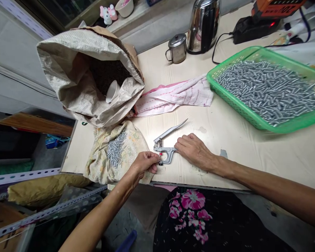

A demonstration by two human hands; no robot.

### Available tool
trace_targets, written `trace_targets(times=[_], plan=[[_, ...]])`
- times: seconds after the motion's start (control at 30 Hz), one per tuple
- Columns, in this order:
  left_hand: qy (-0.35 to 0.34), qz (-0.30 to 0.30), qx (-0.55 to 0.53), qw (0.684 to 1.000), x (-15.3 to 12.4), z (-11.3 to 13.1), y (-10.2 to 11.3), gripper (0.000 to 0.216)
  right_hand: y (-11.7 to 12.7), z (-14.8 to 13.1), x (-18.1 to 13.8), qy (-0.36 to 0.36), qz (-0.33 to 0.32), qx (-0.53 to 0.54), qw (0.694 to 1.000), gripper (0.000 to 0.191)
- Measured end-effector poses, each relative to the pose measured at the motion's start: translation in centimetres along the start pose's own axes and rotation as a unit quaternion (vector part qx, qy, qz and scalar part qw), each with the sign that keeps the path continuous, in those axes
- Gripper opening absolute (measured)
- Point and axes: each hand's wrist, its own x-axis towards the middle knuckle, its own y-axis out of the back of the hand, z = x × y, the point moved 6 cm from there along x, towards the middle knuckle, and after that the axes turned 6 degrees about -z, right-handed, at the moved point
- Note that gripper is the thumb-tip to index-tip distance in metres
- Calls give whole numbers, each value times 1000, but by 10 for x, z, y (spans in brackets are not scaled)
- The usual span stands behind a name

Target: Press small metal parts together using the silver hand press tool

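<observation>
Grey snap-fastener pliers (168, 154) lie near the table's front edge, the upper handle raised and a red tip showing between the jaws. My right hand (195, 151) is closed around the end of the lower handle. At the jaws, my left hand (147, 162) pinches thumb against fingers; whatever is between the fingertips is too small to make out. To the left of that hand, a pile of small silvery metal pieces (116, 150) rests on a crumpled floral cloth (99, 162).
A woven sack (60, 66) with a white cup (112, 91) inside leans at the back left. A pink-striped towel (173, 96) lies behind the pliers. At right stands a green basket (238, 112) of metal pieces. Farther back are a lidded mug (177, 49) and a kettle (203, 26).
</observation>
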Motion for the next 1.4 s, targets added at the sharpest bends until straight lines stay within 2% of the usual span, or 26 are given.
trace_targets(times=[0.27,0.53,0.7,0.83,0.97,1.03,1.17,1.4], plan=[[50,-44,54,996,2,2,2,30,-8,3,2,27,-27,10,999,23],[58,-19,53,997,-1,6,-4,22,-8,2,3,23,-35,18,999,20],[32,11,61,998,-4,10,4,12,-10,5,3,10,-39,29,999,18],[-14,46,121,991,-3,8,9,8,-9,6,4,-5,-58,21,998,14],[-31,50,202,978,-1,7,5,8,-6,3,4,0,-82,18,996,13],[-61,80,308,946,-5,14,5,9,-5,1,4,6,-91,30,995,9],[-151,172,533,814,-19,30,-1,12,-9,1,4,1,-85,41,996,15],[-167,208,666,697,-26,9,-19,25,-15,2,4,-7,-69,35,997,12]])
